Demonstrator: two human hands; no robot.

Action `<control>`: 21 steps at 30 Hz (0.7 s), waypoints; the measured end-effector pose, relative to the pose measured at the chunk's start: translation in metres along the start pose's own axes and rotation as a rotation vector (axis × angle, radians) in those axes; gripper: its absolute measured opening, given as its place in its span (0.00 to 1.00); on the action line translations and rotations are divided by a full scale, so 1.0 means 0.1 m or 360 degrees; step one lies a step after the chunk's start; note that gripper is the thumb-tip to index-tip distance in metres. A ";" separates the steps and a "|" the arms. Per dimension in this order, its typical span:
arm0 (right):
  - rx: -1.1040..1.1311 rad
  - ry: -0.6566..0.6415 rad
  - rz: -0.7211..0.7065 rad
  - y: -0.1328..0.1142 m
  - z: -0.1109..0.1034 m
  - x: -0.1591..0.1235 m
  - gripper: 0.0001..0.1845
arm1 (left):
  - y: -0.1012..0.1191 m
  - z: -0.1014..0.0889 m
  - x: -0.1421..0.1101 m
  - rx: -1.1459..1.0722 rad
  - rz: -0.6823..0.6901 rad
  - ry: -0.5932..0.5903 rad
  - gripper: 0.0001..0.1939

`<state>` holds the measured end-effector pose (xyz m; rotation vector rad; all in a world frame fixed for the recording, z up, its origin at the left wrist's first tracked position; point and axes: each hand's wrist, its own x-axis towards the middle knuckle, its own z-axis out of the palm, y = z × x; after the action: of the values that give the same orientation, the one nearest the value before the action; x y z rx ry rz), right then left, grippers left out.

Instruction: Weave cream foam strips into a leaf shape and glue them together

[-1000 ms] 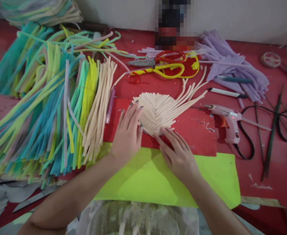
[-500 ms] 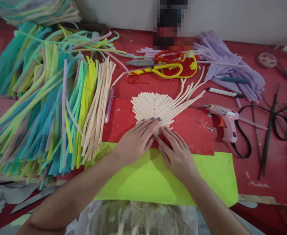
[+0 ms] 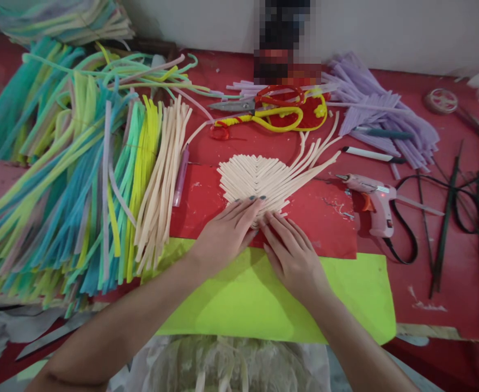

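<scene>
A heart-shaped piece woven from cream strips [image 3: 259,179] lies on a red sheet [image 3: 325,228], with loose strip ends fanning out to its upper right. My left hand [image 3: 227,234] lies flat, fingers stretched forward, its fingertips pressing on the lower part of the woven piece. Beside it, my right hand [image 3: 292,253] also lies flat with fingers extended, fingertips touching the bottom tip of the piece. Neither hand holds anything.
A big pile of coloured strips [image 3: 68,179] fills the left; cream strips [image 3: 161,174] lie at its right edge. Scissors [image 3: 264,106] and purple strips [image 3: 382,117] lie behind. A pink glue gun [image 3: 372,201] with its cord sits right. A lime-green sheet [image 3: 264,294] lies in front.
My left hand has slid from the left side of the woven piece down to its lower part, beside my right hand. The right hand has barely moved.
</scene>
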<state>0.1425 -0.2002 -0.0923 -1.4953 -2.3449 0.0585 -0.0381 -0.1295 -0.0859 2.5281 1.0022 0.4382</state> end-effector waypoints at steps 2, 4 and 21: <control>0.0002 0.0001 0.0011 0.00 0.00 0.00 0.28 | 0.00 0.01 0.00 0.0014 0.0000 0.0025 0.25; 0.0005 -0.0010 0.0018 0.00 0.00 0.00 0.28 | 0.01 0.02 0.00 0.0022 0.0006 0.0040 0.25; 0.0027 0.0036 0.0026 0.00 0.00 0.00 0.28 | 0.02 0.01 0.01 -0.0037 -0.0065 0.0029 0.25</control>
<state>0.1426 -0.2000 -0.0922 -1.4997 -2.3089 0.0656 -0.0358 -0.1310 -0.0859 2.4826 1.0479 0.4592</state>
